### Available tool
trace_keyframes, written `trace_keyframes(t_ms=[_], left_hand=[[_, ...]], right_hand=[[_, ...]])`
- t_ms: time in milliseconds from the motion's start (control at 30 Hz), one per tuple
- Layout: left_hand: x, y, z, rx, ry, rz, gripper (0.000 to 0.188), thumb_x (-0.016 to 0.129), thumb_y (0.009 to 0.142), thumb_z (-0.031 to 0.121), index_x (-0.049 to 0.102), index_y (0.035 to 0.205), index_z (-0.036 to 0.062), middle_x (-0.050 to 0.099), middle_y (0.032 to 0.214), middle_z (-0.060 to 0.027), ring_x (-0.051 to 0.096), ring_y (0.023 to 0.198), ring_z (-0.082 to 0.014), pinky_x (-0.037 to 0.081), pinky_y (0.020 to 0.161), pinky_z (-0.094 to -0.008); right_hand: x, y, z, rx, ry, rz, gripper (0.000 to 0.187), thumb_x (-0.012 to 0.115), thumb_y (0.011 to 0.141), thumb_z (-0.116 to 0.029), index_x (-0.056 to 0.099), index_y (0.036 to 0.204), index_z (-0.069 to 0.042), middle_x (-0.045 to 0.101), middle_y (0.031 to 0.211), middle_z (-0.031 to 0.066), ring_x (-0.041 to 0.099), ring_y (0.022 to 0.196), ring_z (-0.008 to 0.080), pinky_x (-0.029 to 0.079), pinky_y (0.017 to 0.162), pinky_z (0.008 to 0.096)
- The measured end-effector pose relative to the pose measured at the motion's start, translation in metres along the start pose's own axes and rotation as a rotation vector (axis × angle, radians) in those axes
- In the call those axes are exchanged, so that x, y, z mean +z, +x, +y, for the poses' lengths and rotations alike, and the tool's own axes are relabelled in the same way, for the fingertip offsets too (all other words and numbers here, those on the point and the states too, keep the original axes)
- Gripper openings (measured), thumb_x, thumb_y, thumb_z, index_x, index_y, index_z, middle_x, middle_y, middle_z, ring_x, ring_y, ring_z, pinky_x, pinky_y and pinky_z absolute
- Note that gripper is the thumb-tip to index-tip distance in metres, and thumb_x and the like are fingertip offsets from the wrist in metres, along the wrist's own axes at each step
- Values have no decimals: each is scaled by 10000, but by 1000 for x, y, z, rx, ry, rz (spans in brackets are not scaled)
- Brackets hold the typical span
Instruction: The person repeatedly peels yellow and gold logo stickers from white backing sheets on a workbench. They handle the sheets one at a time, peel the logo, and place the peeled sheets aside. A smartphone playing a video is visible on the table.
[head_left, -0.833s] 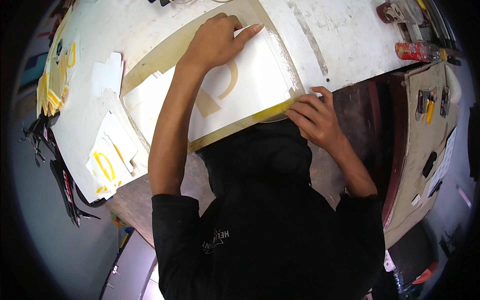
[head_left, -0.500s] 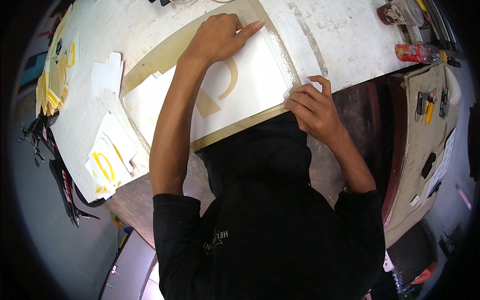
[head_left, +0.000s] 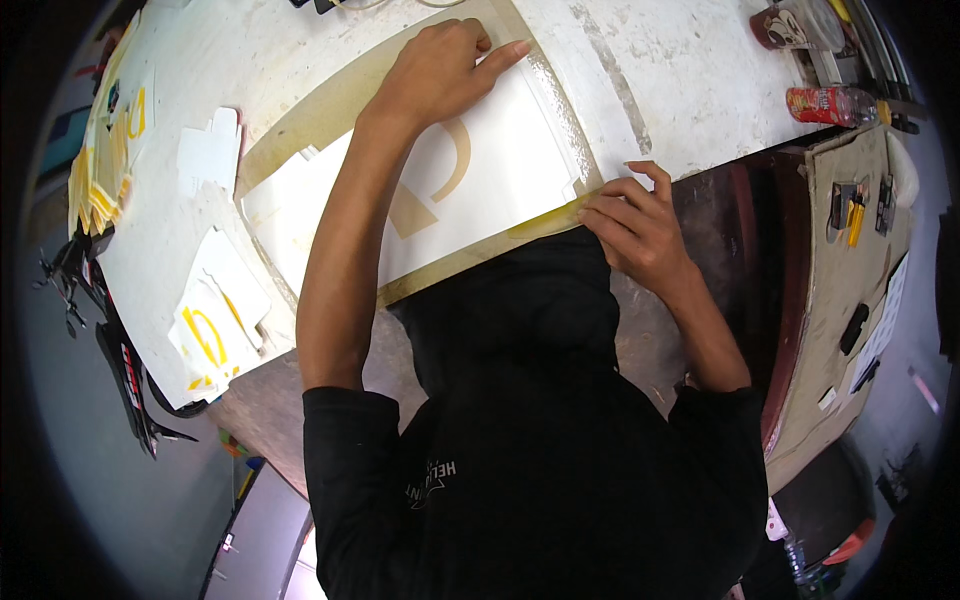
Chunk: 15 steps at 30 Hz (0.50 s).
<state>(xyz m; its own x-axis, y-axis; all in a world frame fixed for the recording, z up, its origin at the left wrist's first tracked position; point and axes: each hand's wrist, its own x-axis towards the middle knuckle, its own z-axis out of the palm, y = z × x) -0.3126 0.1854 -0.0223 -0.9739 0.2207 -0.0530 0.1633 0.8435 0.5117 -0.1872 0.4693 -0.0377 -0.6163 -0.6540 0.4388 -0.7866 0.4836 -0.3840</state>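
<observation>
A stack of white sheets (head_left: 500, 175) lies on a tan mat at the table's near edge; its top sheet bears a pale orange curved print (head_left: 455, 165). My left hand (head_left: 435, 70) rests on the far part of the stack, thumb stretched out along the sheet and apart from the bent fingers, whose tips are partly hidden. At the near right corner, my right hand (head_left: 635, 222) has thumb and forefingers pinched, its little finger raised. A yellow edge of a sheet (head_left: 548, 219) shows at those fingertips, bent along the near side of the stack.
Cut white pieces (head_left: 210, 155) and printed scraps (head_left: 215, 320) lie left on the white table (head_left: 690, 90). More yellow-printed sheets (head_left: 105, 180) hang at the far left edge. A red-labelled bottle (head_left: 830, 105) and a cup (head_left: 795, 28) stand far right. A brown board (head_left: 850, 250) holds small tools.
My right hand has shifted slightly right and nearer, and a yellow edge now shows at its fingertips. My left hand stays nearly in place.
</observation>
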Motion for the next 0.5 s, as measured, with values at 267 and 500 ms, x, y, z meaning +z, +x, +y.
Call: trace_keyframes(t_ms=[267,500], left_hand=[[2,7,-1,-62,-51,-48,729,598,964,695,758,962,-17,703,750,-131,664,688,-230,537,685,-366],[1,8,2,-74,-61,-77,723,611,960,691,760,978,-16,709,779,-134,667,708,-222,538,690,-366]], right_hand=[[0,9,5,-2,2,-3,238,818,706,28,767,921,-64,685,906,22,655,910,195,461,1074,553],[-6,2,1,14,17,-36,247,818,699,32,768,922,-62,700,924,29,665,932,203,457,1066,553]])
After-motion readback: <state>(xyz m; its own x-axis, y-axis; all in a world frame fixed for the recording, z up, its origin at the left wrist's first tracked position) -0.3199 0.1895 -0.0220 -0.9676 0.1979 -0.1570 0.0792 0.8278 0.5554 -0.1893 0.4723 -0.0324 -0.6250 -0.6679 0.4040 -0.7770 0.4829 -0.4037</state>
